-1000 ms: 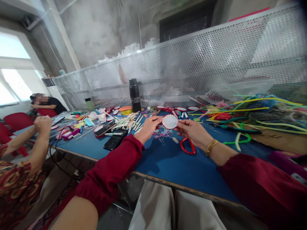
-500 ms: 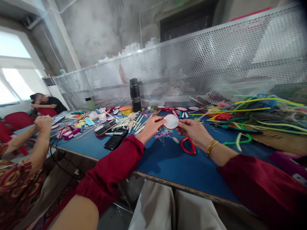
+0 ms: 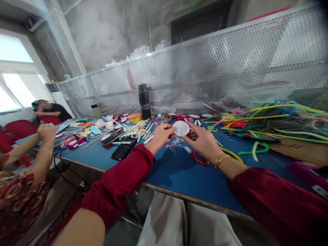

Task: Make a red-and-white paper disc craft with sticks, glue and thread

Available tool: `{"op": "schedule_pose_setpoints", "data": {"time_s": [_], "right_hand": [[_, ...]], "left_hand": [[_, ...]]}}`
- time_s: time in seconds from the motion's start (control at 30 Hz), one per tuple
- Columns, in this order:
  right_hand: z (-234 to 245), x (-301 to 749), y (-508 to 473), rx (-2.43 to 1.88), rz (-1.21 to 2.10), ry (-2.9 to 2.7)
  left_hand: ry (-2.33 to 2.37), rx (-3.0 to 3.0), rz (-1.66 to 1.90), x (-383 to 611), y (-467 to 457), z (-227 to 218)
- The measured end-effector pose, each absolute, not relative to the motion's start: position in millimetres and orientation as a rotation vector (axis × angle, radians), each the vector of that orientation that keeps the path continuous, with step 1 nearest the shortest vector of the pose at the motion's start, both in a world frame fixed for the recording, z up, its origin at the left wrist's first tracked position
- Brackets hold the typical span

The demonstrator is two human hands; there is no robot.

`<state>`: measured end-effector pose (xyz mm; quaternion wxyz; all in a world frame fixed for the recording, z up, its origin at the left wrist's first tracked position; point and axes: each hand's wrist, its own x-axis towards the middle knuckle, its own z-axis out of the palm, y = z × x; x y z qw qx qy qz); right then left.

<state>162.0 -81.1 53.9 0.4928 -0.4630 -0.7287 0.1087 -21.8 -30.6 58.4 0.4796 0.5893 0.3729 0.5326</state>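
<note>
A small white disc with a red rim (image 3: 181, 128) is pinched between both my hands above the blue table (image 3: 176, 171). My left hand (image 3: 161, 136) grips its left edge and my right hand (image 3: 202, 140) grips its right edge. Both arms wear dark red sleeves, and a gold bracelet sits on the right wrist. Under the right hand lies a red ring-shaped loop (image 3: 199, 159), partly hidden. A tangle of thin coloured threads (image 3: 173, 143) lies on the table just below the disc.
Two black phones (image 3: 120, 150) lie left of my hands among sticks and craft bits. A black flask (image 3: 144, 101) stands farther back. Coloured pipe cleaners (image 3: 271, 126) pile up at right. A perforated metal screen (image 3: 230, 68) backs the table. Another person's arms (image 3: 38, 143) work at left.
Both hands have lifted the disc slightly up and away from me. My right hand has shifted left over the red loop, covering more of it. A yellow strip now shows beside the right wrist.
</note>
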Motion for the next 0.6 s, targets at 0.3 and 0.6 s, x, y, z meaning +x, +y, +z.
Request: {"op": "schedule_pose_setpoints", "data": {"time_s": [0.3, 0.6], "right_hand": [[51.5, 161.4, -78.9, -1.057, 0.207, -1.781], [44.5, 164.5, -72.3, -1.047, 0.294, -1.784]], "left_hand": [[0.895, 1.381, 1.304, -18.9, -34.7, 59.4], [0.908, 1.384, 1.307, -20.1, -34.8, 60.9]]}}
